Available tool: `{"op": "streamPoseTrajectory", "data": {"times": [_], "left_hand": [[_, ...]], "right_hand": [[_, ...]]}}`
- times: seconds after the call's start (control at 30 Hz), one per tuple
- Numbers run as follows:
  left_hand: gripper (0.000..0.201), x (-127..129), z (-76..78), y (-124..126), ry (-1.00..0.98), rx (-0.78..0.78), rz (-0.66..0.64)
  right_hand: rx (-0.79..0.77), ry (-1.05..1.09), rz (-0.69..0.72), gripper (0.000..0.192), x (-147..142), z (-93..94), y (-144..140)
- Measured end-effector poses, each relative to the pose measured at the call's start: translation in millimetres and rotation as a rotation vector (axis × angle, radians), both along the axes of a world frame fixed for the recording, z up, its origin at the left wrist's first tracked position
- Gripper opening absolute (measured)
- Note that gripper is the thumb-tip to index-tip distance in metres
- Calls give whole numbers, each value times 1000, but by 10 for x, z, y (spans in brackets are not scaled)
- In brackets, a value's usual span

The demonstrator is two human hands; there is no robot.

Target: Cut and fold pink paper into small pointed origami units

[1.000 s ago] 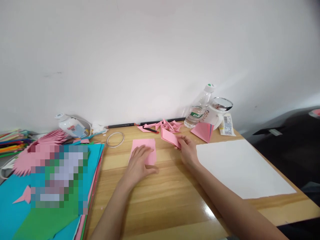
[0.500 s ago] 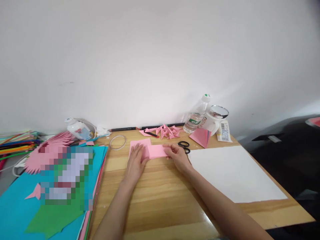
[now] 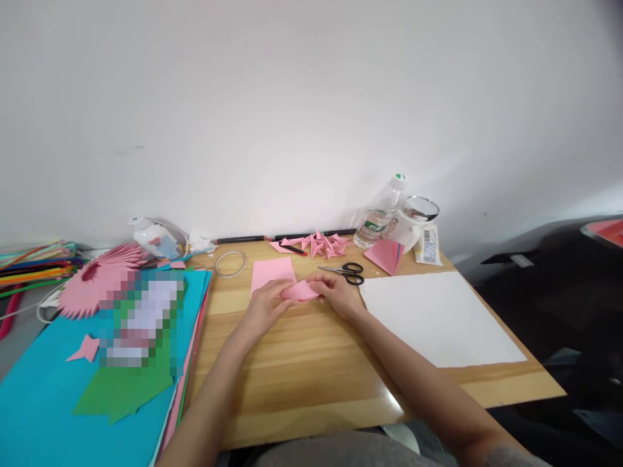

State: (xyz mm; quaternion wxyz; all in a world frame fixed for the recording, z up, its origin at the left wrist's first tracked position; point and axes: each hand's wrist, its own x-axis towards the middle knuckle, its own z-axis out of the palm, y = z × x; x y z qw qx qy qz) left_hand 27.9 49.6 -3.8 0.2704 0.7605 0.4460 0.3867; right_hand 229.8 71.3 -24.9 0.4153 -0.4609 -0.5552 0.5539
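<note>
Between my two hands is a small folded piece of pink paper (image 3: 302,291), just above the wooden table. My left hand (image 3: 268,305) grips its left end with thumb and fingers. At the right end, my right hand (image 3: 337,293) pinches it near the corner. Flat on the table behind my left hand lies a pink paper sheet (image 3: 272,271), partly covered by the fingers. Black-handled scissors (image 3: 351,271) rest just beyond my right hand, blades pointing left.
A white sheet (image 3: 438,318) covers the table's right side. Pink folded pieces (image 3: 324,245), a water bottle (image 3: 377,224) and a mug (image 3: 406,227) stand along the wall. A tape ring (image 3: 230,253) lies behind left; blue paper (image 3: 43,383) is stacked at left.
My left hand has come off the flat pink sheet and now holds the folded paper's left end. The folded paper has shifted slightly left, and more of the scissors shows.
</note>
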Motion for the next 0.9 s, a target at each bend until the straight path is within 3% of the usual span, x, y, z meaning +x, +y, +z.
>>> {"op": "streamPoseTrajectory", "data": {"times": [0.2, 0.37, 0.43, 0.5, 0.57, 0.7, 0.9], "left_hand": [[13, 18, -55, -80, -28, -28, 46], [17, 11, -149, -154, -50, -62, 211], [17, 20, -170, -186, -45, -68, 283], [17, 39, -171, -218, -34, -77, 344], [15, 61, -161, -243, -26, -93, 399], [13, 85, -185, -267, -41, -153, 469], [11, 82, -310, -293, -108, -249, 494]], "right_hand": [[136, -123, 30, 28, -14, -23, 16], [335, -239, -139, 23, -18, 25, -103], [470, -297, -142, 15, -33, 47, -232], [769, -439, 45, 13, -62, 65, -374], [916, -551, 176, 15, -95, 70, -488], [914, -690, 244, 35, -116, 26, -565], [925, -696, 278, 16, -44, -76, -537]]}}
